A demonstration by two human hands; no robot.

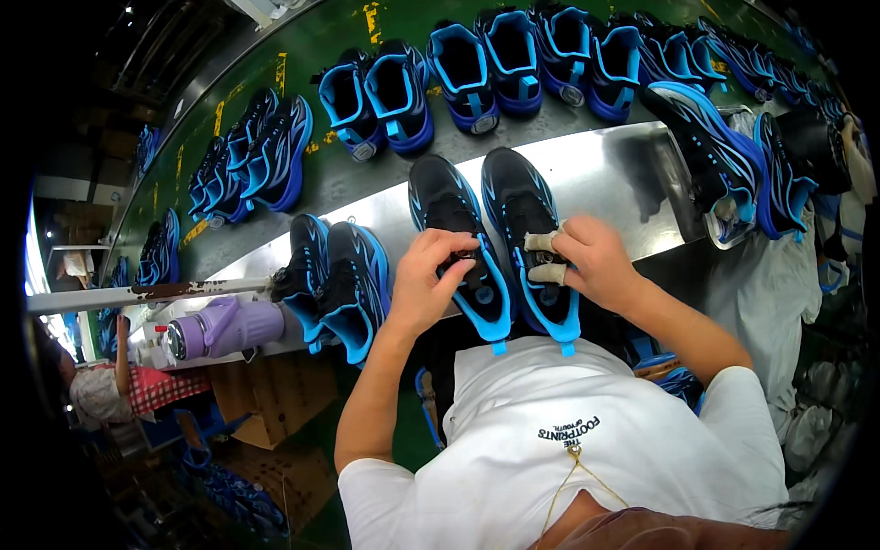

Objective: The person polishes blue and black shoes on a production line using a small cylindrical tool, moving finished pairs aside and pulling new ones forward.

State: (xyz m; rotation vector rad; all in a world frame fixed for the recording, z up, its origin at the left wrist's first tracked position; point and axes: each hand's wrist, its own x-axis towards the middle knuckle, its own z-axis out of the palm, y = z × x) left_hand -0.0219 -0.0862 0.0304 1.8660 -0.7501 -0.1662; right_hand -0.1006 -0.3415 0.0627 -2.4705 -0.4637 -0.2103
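A pair of black and blue sneakers lies side by side in front of me, toes pointing away. My left hand (pixel 428 275) is at the left sneaker (pixel 445 191), its thumb and forefinger closing round the tongue and lace area near the opening. On the right sneaker (pixel 519 183) rests my right hand (pixel 591 261), with pale covers on two fingers that bend in over its laces and tongue. Whether a lace is pinched in either hand is too small to tell. Another sneaker pair (pixel 353 284) stands just left of my left forearm.
A metal ledge (pixel 596 170) runs under the sneakers, beside a green belt (pixel 344 197) carrying several more pairs. Two sneakers (pixel 710 147) lean on a rack at right. At left are a purple flask (pixel 229 327), a white bar (pixel 156 293) and another person (pixel 137 390).
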